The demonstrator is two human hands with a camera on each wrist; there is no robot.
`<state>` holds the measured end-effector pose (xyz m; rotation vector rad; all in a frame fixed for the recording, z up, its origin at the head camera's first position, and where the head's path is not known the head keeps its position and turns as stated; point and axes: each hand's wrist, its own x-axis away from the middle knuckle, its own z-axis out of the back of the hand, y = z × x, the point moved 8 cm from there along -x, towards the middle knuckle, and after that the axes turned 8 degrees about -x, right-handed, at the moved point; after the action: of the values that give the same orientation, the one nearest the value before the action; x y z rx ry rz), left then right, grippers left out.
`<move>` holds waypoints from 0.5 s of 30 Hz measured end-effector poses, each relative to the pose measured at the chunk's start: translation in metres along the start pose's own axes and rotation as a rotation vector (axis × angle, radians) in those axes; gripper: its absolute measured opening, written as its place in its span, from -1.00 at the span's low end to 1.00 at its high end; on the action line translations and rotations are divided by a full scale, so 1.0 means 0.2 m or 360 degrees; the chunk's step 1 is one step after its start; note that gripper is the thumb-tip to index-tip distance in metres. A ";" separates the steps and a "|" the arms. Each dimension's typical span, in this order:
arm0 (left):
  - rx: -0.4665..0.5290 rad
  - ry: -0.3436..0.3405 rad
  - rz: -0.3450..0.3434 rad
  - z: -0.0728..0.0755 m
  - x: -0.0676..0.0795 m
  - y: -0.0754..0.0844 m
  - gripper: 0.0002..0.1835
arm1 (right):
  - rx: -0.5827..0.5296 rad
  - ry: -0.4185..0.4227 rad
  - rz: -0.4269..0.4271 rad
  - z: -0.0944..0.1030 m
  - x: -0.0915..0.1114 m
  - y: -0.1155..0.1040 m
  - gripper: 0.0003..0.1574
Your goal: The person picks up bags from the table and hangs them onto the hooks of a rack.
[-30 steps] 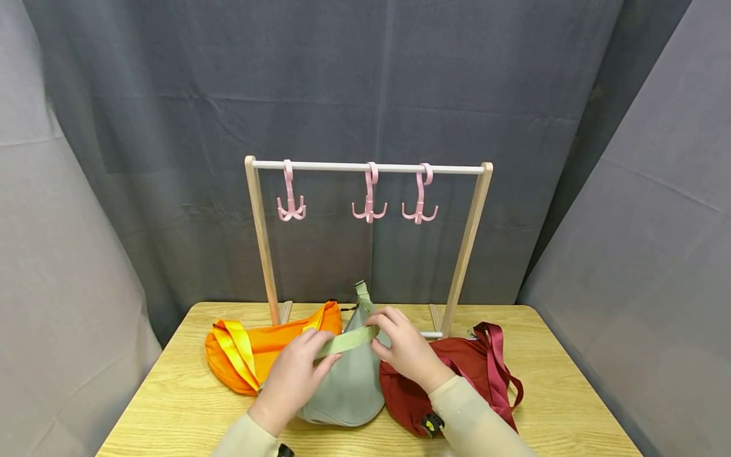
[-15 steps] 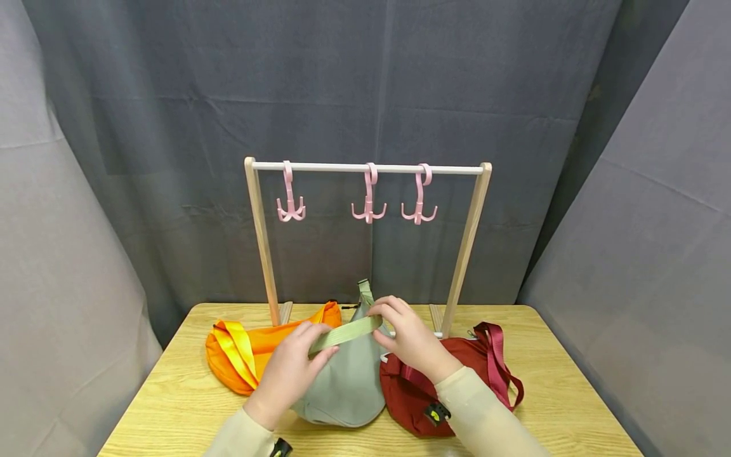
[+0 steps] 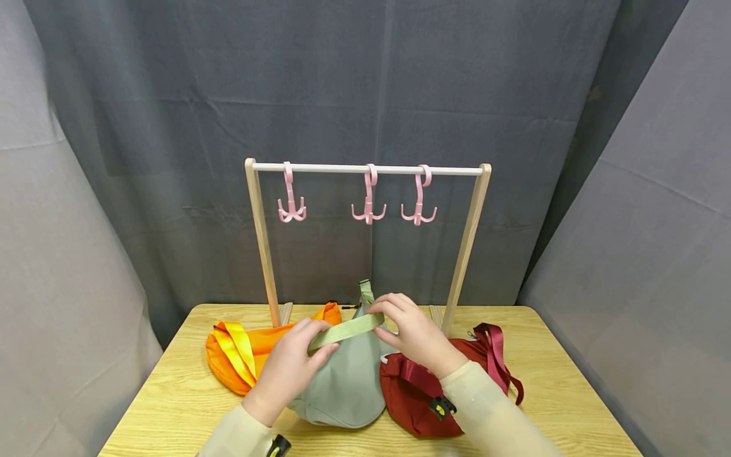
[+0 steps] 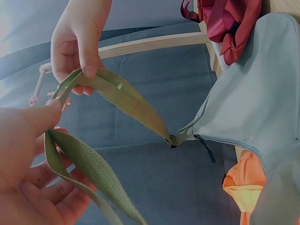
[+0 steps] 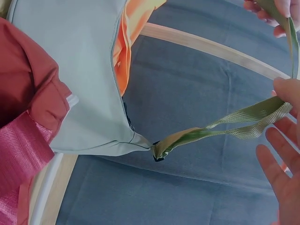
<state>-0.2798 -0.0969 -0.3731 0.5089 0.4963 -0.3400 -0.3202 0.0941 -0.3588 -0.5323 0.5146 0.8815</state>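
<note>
A grey-green bag [image 3: 348, 387] lies in the middle of the table, its light green strap [image 3: 348, 330] lifted above it. My left hand [image 3: 291, 365] pinches one end of the raised stretch between thumb and fingers. The other end is pinched by my right hand [image 3: 414, 333], a little higher and farther right. In the left wrist view the strap [image 4: 126, 96] runs from both hands down to a dark buckle at the tip of the bag [image 4: 248, 98]. Seen from the right wrist, the strap [image 5: 225, 124] is doubled between the buckle and the right hand [image 5: 286, 136].
An orange bag [image 3: 228, 368] with a yellow strap lies left, a dark red bag [image 3: 422, 412] right. Behind stands a wooden rack [image 3: 471, 247] whose white bar [image 3: 331, 167] carries pink hooks [image 3: 368, 197]. Grey curtains [image 3: 171, 190] surround the wooden table [image 3: 571, 412].
My hands have moved slightly apart, the left one a little to the left and the right one to the right. The strap between them has been drawn straighter; both still hold it.
</note>
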 end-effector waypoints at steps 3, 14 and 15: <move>0.0005 -0.0004 -0.0002 0.01 0.00 0.00 -0.68 | 0.0008 -0.0014 -0.0002 0.00 0.00 0.00 -0.53; 0.0030 0.0011 -0.0036 0.04 -0.02 0.00 -0.68 | -0.0012 -0.0045 -0.0001 0.03 -0.04 0.00 -0.58; 0.0028 0.0010 -0.0036 0.04 -0.03 0.00 -0.68 | -0.0018 -0.0049 -0.0006 0.03 -0.04 0.00 -0.58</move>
<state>-0.2811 -0.0998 -0.3639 0.5220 0.5056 -0.3648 -0.3238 0.0942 -0.3490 -0.5288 0.4806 0.8883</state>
